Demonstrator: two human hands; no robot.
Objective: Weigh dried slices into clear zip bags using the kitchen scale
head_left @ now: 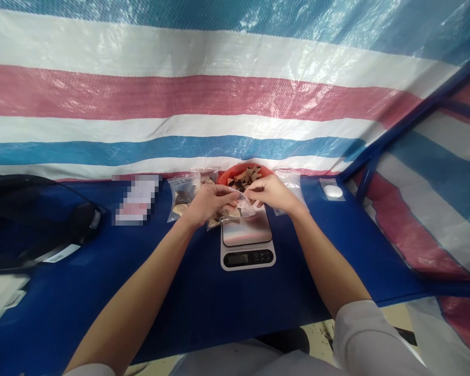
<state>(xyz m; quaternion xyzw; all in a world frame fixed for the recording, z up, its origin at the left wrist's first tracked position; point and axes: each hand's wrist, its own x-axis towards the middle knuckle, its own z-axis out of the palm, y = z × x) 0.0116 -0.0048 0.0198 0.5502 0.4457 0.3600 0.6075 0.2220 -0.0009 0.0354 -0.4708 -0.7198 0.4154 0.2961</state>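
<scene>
My left hand (210, 202) is closed on a clear plastic bag (238, 208) that holds pale and brown dried slices. At the bag's right edge my right hand (272, 192) pinches the plastic between thumb and fingertips. The bag is tilted above the back left part of a kitchen scale (247, 230), which has a metal plate and a small display at its front. Just behind my hands stands an orange-red bowl (229, 172) of brown and dark dried pieces (247, 178). Left of my left hand lies another filled clear bag (180, 196).
More clear bags (293, 183) lie right of the bowl. A small packet with a white round item (332, 191) is farther right. A blurred-out sheet (137, 199), a black strapped object (43, 224) and a white box (3, 295) are to the left. Striped sheeting (219, 94) hangs behind the blue table (188, 297).
</scene>
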